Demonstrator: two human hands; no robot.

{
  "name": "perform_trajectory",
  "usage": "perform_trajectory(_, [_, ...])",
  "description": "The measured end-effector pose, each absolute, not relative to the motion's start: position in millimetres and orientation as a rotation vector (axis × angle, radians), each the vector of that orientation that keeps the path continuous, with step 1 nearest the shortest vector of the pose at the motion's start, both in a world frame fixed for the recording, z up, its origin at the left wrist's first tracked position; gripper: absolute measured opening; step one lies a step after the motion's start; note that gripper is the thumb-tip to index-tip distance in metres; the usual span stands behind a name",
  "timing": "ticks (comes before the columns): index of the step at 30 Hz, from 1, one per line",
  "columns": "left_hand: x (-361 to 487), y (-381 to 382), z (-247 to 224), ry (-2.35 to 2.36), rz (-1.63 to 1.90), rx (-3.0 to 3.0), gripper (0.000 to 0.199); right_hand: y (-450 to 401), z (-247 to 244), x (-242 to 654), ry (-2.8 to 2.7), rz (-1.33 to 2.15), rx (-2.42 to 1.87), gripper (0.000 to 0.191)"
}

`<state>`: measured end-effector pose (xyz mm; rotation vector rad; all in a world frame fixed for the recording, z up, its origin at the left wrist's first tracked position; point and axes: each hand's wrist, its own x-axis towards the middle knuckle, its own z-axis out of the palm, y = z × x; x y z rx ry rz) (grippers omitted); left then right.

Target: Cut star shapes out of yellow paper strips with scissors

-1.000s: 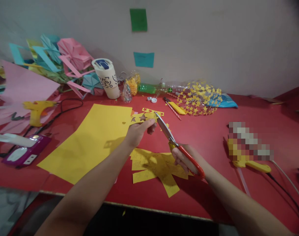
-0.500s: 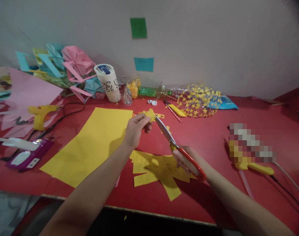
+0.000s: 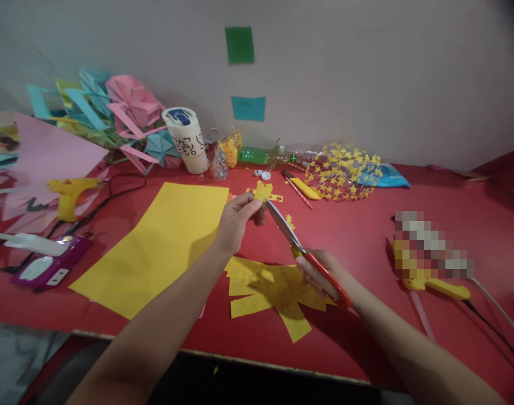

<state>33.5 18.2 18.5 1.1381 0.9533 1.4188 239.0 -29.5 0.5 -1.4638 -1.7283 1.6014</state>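
Between the thumb and fingers of my left hand [image 3: 240, 220] is a small yellow paper piece [image 3: 263, 191] with a notched outline. My right hand [image 3: 320, 273] is closed on the red handles of the scissors [image 3: 326, 277]. Their blades point up and left, with the tips at the lower edge of the small piece. Cut yellow strips [image 3: 250, 306] lie in an overlapping pile below my hands. A large yellow sheet [image 3: 159, 242] lies left of them, partly behind my left forearm. Small yellow stars [image 3: 289, 221] rest near the blades.
A white cup [image 3: 187, 143], folded paper shapes [image 3: 132, 104] and a green bottle [image 3: 254, 156] stand or lie at the back. Star-covered clear plastic [image 3: 345, 174] and a yellow cutter [image 3: 305, 189] are back right. Glue guns lie left [image 3: 68, 197] and right [image 3: 446, 288].
The small yellow piece has turned slightly in my left hand, and that hand has shifted a little to the right. The scissors remain at its lower edge.
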Motion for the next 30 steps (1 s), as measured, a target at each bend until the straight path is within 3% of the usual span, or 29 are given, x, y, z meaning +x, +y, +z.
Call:
perform_trajectory(11, [36, 18, 17, 0.93, 1.426, 1.148, 0.02, -29, -1, 244, -1.827, 1.629, -1.384, 0.061])
perform_trajectory(30, [34, 18, 19, 0.929, 1.412, 1.154, 0.02, -29, 9, 240, -1.732, 1.639, -1.531, 0.048])
